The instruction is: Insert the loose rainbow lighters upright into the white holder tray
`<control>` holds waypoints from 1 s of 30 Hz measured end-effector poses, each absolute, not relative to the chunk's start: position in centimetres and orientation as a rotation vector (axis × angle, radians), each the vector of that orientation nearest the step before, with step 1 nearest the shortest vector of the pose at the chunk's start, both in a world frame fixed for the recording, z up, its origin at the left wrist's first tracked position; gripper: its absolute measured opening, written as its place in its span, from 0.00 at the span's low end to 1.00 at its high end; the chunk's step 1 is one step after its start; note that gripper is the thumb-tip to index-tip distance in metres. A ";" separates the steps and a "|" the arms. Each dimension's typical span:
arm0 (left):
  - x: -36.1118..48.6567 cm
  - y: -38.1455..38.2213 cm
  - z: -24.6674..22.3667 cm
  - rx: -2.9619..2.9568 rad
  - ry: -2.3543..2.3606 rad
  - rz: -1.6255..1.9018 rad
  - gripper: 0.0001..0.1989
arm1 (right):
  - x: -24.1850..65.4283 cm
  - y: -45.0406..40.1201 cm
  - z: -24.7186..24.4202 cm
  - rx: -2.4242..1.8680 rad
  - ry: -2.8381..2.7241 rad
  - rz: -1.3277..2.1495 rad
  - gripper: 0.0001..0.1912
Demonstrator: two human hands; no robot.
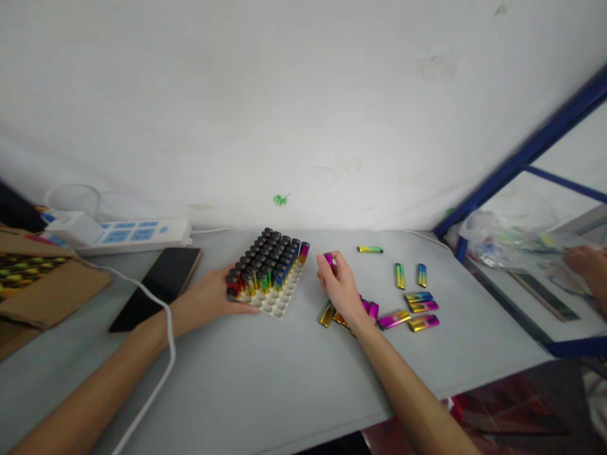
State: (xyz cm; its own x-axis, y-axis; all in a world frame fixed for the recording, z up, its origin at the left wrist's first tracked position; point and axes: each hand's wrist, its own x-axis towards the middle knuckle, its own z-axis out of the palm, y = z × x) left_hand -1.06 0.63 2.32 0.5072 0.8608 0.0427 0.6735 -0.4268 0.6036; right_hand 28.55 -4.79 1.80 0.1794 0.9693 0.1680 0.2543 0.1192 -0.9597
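A white tray (pixel 279 304) with round holes stands mid-table, most holes filled with upright rainbow-coloured lighters (pixel 268 260). My left hand (pixel 208 299) rests against the tray's near left corner, fingers touching the front lighters. Just right of the tray, my right hand (pixel 339 285) pinches a magenta lighter (pixel 328 258) between its fingertips. Several loose lighters (pixel 417 308) lie flat on the table under and right of that hand.
A black phone (pixel 159 284) lies left of the tray, with a white power strip (pixel 128 232) behind it and a white cable across my left wrist. A cardboard box (pixel 38 278) sits far left. Another person's hand (pixel 590 268) works at the right, beyond a blue frame.
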 end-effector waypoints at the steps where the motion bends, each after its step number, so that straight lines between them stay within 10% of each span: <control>1: -1.0 0.6 2.3 2.236 1.243 0.477 0.36 | 28.6 -4.8 1.8 -1.343 -1.318 0.819 0.22; 30: -0.9 0.3 2.7 2.199 1.196 0.489 0.37 | 27.5 -3.4 3.1 -1.725 -2.000 0.056 0.15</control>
State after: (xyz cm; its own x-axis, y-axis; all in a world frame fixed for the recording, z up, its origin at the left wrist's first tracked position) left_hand -0.89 0.32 2.74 0.5304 0.8468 0.0413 0.6330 -0.4279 0.6451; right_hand 27.53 -3.41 3.07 -0.0772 0.9382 0.3373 0.9180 0.1988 -0.3430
